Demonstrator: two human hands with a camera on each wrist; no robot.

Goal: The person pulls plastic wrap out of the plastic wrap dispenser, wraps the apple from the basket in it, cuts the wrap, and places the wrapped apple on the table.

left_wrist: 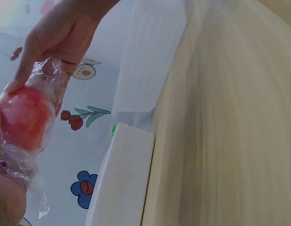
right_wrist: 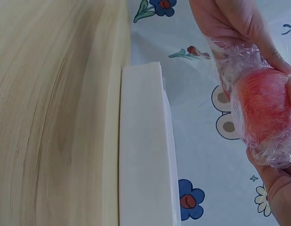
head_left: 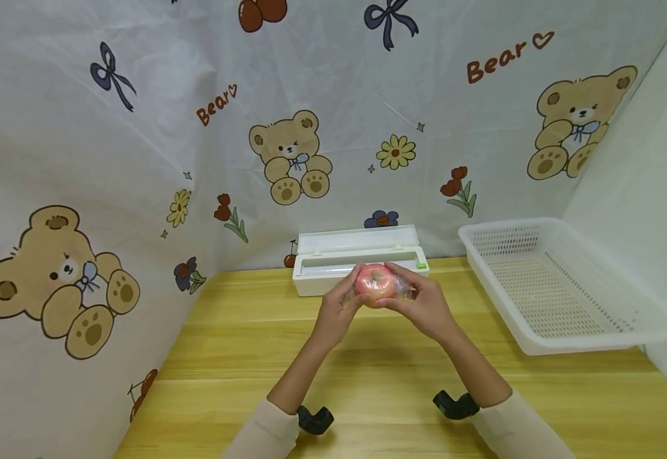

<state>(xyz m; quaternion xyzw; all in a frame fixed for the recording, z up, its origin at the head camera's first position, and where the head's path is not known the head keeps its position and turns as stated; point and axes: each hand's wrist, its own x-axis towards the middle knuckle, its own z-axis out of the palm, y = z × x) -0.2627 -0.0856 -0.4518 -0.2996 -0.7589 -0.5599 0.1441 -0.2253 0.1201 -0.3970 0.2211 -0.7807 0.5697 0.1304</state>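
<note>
A red apple [head_left: 376, 284] wrapped in clear cling film [right_wrist: 239, 63] is held up between both hands above the table. The left hand [head_left: 335, 309] grips its left side, thumb in front. From the right side the right hand [head_left: 427, 305] grips it, with film bunched beside its fingers. The left wrist view shows the apple [left_wrist: 27, 117] with crumpled film at both ends, and part of a loose edge hangs below. Behind the hands stands a white cling film box [head_left: 309, 285], its lid raised and a green slider [head_left: 422, 266] at its right end.
A white perforated basket [head_left: 530, 331] stands on the right of the wooden table [head_left: 241, 357]. A bear-print cloth [head_left: 333, 83] hangs behind and on the left. Black wrist cameras sit on both forearms.
</note>
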